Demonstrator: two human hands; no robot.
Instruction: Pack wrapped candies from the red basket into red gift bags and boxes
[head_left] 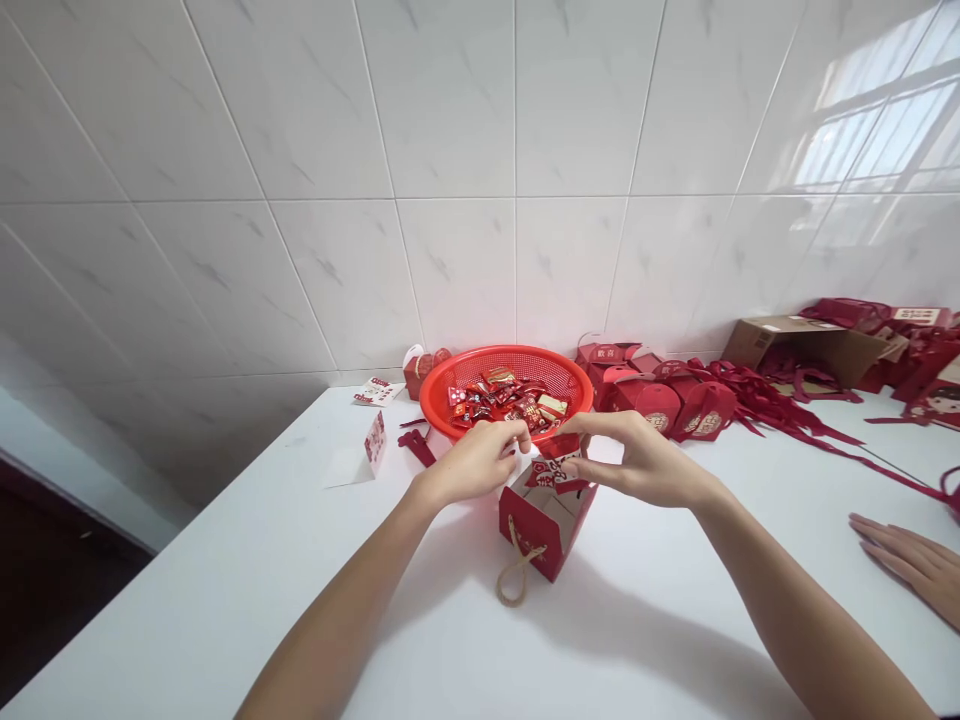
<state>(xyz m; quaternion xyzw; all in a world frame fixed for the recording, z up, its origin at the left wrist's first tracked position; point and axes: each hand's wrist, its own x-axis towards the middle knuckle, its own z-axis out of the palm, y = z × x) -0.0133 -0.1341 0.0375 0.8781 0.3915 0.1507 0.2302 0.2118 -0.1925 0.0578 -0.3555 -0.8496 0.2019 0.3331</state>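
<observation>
A small red gift box (534, 530) stands on the table with its top open, pale inside, a looped twine handle hanging from its near side. My left hand (484, 460) is at the box's far left edge, fingers curled in and closed; what they grip is hidden, though a pale flap shows beside them. From the right, my right hand (645, 460) reaches over the box, thumb and fingers closing on a red piece printed with characters (553, 474) at its opening. Whether that piece is a loose card or part of the box, I cannot tell.
Behind the box sits a red plastic basket (433, 395) with wrapped sweets (510, 398). Printed cards (375, 442) lie left. Several closed red boxes (645, 398), dark red ribbons (780, 415) and a cardboard box (832, 345) are right. Another person's hand (911, 562) rests at the right edge.
</observation>
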